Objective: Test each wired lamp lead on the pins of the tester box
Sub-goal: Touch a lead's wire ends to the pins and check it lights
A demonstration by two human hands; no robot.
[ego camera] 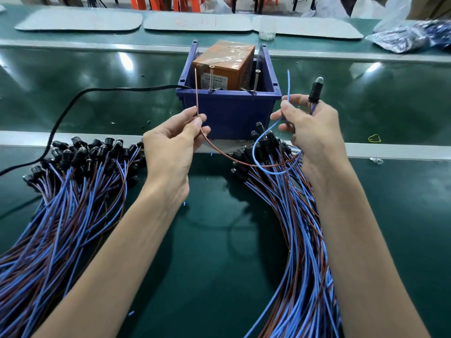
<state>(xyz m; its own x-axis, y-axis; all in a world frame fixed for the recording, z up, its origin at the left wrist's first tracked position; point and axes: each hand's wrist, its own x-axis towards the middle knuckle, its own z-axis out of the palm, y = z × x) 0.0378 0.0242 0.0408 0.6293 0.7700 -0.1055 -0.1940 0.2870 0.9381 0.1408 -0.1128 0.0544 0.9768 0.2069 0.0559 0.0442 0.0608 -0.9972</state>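
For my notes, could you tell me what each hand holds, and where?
The left hand pinches the brown lead partway along; the right hand pinches the blue lead below its tip and grips the lamp at its base.

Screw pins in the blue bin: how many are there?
2. The left screw pin rises near the brown wire; the right screw pin at the blue bin's other front corner. The orange box could hide more.

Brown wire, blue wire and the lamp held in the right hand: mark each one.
brown wire [196,93]: head view, on the upright stretch below its free end.
blue wire [288,85]: head view, on the straight stretch below its tip.
lamp [314,93]: head view, on the black body under the clear bulb.
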